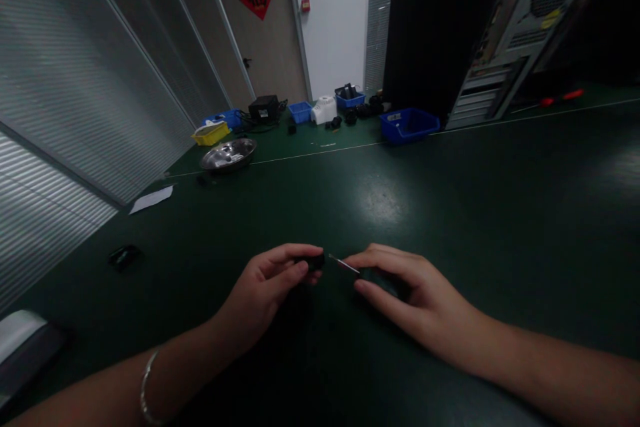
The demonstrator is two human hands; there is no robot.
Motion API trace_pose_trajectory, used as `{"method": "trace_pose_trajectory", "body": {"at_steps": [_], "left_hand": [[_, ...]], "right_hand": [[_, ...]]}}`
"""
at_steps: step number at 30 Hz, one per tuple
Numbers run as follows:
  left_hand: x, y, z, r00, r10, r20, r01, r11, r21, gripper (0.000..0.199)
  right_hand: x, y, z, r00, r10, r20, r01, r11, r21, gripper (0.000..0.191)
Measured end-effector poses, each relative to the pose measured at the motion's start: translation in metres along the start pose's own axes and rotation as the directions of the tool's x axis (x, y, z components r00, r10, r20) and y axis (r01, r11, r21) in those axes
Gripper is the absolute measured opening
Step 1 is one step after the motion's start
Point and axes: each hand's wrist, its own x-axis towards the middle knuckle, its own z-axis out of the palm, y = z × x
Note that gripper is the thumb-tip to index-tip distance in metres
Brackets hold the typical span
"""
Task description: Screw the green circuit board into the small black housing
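My left hand point(265, 287) is closed on a small black part point(315, 260), pinched between thumb and fingers; its kind is too dark to make out. Opposite it, my right hand point(400, 287) grips what looks like a small screwdriver point(345, 265). Its thin metal shaft points left toward the black part, with a narrow gap between tip and part. The handle is mostly hidden by shadow and fingers. Both hands are just above the dark green table point(300, 200).
A metal bowl point(229, 155) with small pieces stands at the back left, near a yellow bin point(212, 134). A blue bin point(409, 125) sits before a computer case point(445, 33). A black object point(124, 256) and white paper point(151, 199) lie left.
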Motion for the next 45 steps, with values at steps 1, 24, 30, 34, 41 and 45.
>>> {"method": "trace_pose_trajectory", "body": {"at_steps": [1, 24, 30, 34, 41, 45], "left_hand": [[0.001, 0.006, -0.002, 0.999, 0.008, -0.032, -0.009, 1.000, -0.018, 0.023], [0.012, 0.064, -0.188, 0.466, 0.601, -0.649, -0.552, 0.771, 0.318, 0.031], [0.021, 0.070, -0.138, 0.715, 0.366, -0.595, -0.412, 0.909, 0.064, 0.024], [0.023, 0.053, -0.073, 0.847, 0.140, -0.513, -0.185, 0.982, -0.036, 0.027], [-0.019, 0.007, -0.003, 0.979, -0.204, 0.024, 0.203, 0.979, 0.033, 0.023], [-0.023, -0.005, 0.002, 0.980, -0.172, 0.100, 0.169, 0.985, 0.037, 0.022]], "right_hand": [[0.000, 0.000, 0.000, 1.000, 0.006, -0.002, -0.006, 1.000, -0.006, 0.023], [0.001, 0.003, -0.001, 0.998, 0.059, -0.004, -0.059, 0.998, -0.015, 0.023], [0.001, 0.003, -0.002, 0.999, 0.051, 0.005, -0.051, 0.999, -0.009, 0.022], [0.000, 0.002, -0.001, 0.998, 0.061, 0.004, -0.061, 0.998, 0.000, 0.023], [0.001, 0.001, 0.001, 0.997, 0.058, 0.041, -0.059, 0.998, 0.034, 0.022], [0.001, 0.000, -0.001, 0.995, -0.012, 0.095, 0.011, 1.000, 0.018, 0.021]]}}
